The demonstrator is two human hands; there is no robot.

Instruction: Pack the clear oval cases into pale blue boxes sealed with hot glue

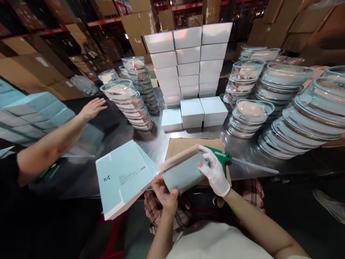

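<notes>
Both hands grip one pale blue carton (183, 172) — the bare left hand (166, 194) underneath, the gloved right hand (214, 171) clamped on its far end. Just left of them lies a flat carton blank (122, 176) — beyond, the steel worktop (151, 144).

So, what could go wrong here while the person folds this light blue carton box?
1. The flat cartons overhang the table edge; a nudge from the left hand could drop them.
2. The tall leaning stacks of glass containers stand close to a co-worker's reaching hand and might topple.
3. The gloved right hand may slip on the half-folded box.
</notes>
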